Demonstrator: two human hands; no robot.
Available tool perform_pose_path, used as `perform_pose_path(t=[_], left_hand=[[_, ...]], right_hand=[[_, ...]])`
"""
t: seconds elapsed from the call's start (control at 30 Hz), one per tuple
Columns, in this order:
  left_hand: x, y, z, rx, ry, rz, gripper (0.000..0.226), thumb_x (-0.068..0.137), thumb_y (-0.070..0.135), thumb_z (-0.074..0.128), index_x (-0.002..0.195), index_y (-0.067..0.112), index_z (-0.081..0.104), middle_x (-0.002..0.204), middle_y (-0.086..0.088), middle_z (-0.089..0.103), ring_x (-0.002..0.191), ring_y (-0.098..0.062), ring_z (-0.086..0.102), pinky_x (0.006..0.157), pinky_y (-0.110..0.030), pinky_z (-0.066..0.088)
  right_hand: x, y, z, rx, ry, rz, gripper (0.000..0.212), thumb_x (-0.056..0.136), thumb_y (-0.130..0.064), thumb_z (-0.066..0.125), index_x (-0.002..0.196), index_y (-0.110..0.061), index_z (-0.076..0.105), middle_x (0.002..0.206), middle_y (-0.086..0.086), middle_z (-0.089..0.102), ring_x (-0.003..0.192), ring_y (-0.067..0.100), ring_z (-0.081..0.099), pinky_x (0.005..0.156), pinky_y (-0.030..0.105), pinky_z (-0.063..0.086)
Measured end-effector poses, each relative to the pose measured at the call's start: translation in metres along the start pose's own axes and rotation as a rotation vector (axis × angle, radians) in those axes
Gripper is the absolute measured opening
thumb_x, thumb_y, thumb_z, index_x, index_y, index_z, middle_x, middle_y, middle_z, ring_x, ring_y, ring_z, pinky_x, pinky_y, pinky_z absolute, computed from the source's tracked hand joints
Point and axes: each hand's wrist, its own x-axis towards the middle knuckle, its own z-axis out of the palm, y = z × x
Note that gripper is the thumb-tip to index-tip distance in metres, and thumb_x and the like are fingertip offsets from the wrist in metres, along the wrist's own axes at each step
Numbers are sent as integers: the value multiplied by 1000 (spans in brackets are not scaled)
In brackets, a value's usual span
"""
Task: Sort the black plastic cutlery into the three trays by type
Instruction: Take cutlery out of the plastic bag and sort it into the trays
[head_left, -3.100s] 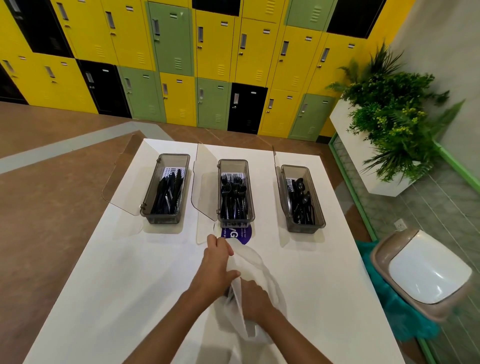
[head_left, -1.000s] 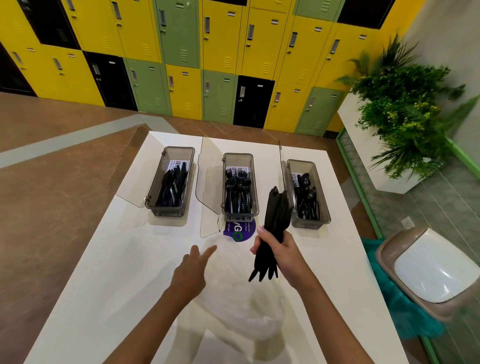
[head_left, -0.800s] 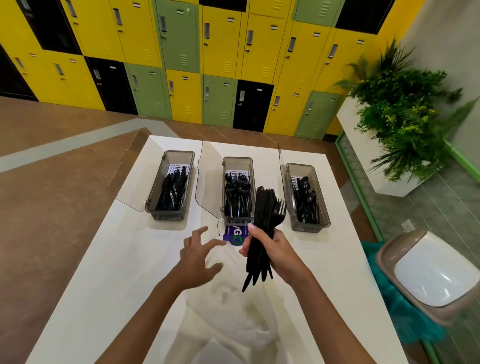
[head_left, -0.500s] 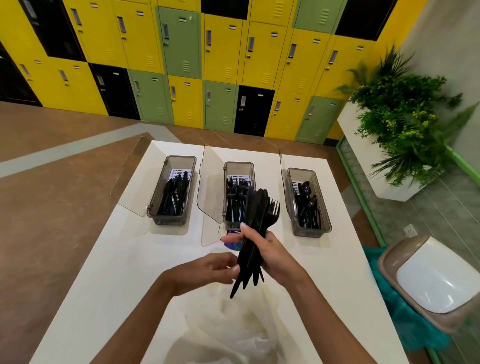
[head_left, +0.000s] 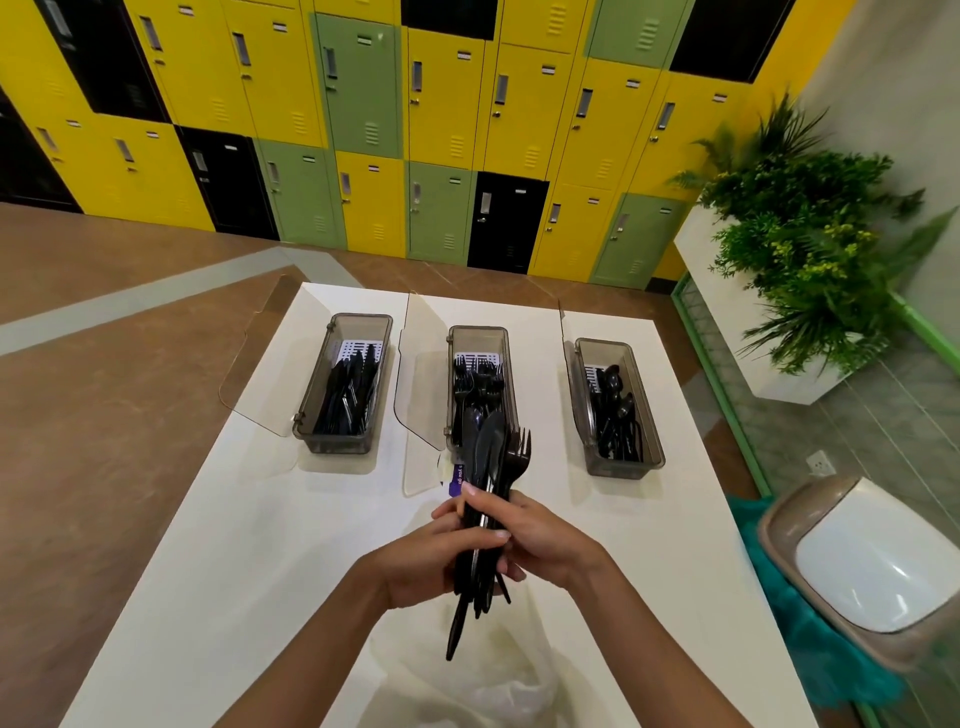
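Open counter (head_left: 218, 545) stretches at 9 o'clock of your hands to its left edge. The right edge lies at 3 o'clock, with a bin (head_left: 878, 566) just past it. Your left hand (head_left: 426, 566) and right hand (head_left: 545, 540) both grip one cutlery (head_left: 491, 467) bundle, upright above one clear bag (head_left: 493, 686) at 6 o'clock. There are three open trays: knife tray (head_left: 335, 444) at 11 o'clock, fork tray (head_left: 478, 332) at 12, spoon tray (head_left: 623, 467) at 1.

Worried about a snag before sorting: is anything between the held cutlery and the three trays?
Nothing visible does. Left hand and right hand hold the cutlery bundle just short of the middle tray; left tray and right tray are open too, clear lids raised at their left sides.
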Motion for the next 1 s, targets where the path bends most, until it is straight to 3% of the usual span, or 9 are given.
perform_pose_path(t=[0.1,0.17,0.27,0.4,0.53,0.63,0.77,0.87,1.0], left_hand=[[3,-3,3,4,76,33,26,92,7,57,118,9,51,76,-12,58,79,-28,65,81,-46,55],[6,-4,5,35,145,61,34,88,7,61,119,6,48,77,-12,57,73,-24,63,80,-45,55],[7,-5,4,77,180,82,25,90,7,59,113,7,49,72,-7,49,64,-16,52,77,-40,55],[5,-3,1,108,169,116,20,93,15,57,110,9,48,70,0,42,60,-13,42,69,-32,52],[2,-1,-3,105,132,157,20,91,26,57,88,10,46,67,2,37,57,-12,38,66,-34,49],[1,-1,-6,99,109,178,20,97,27,52,102,7,53,67,1,36,57,-13,37,64,-34,47],[3,-2,-7,91,143,199,45,96,34,51,116,-7,50,65,0,37,55,-13,36,61,-32,46],[4,-3,-5,92,186,240,37,96,31,48,115,1,59,62,0,39,53,-12,36,59,-31,45],[4,-2,-8,107,216,281,23,97,27,50,99,7,62,62,-3,42,50,-12,36,57,-32,43]], right_hand=[[3,0,-1,-14,6,-20,48,91,-50,52,107,-8,67,99,11,63,47,15,42,34,19,35],[6,0,-4,-26,15,-15,55,86,-55,59,106,-4,66,96,16,60,57,23,44,41,21,39],[9,-2,-6,-41,16,-16,51,83,-53,62,103,-7,69,102,19,62,72,31,48,51,23,45],[9,-5,-7,-10,26,-23,51,90,-46,58,115,-2,64,99,13,66,64,15,59,61,22,48],[8,-7,-3,48,102,-117,54,88,-51,52,126,-12,59,114,3,69,97,11,67,80,23,52],[8,-8,-1,50,287,-217,47,93,-49,49,126,-17,58,113,3,71,107,15,66,93,30,52],[7,-6,5,47,443,-284,32,97,-41,47,116,-19,61,97,-5,73,94,12,70,83,23,55],[7,-5,7,78,514,-327,18,98,-33,47,103,-23,62,79,-12,68,88,13,69,70,15,52],[11,-7,3,183,611,-339,16,100,-23,43,100,-21,59,89,-2,70,87,17,69,69,18,53]])
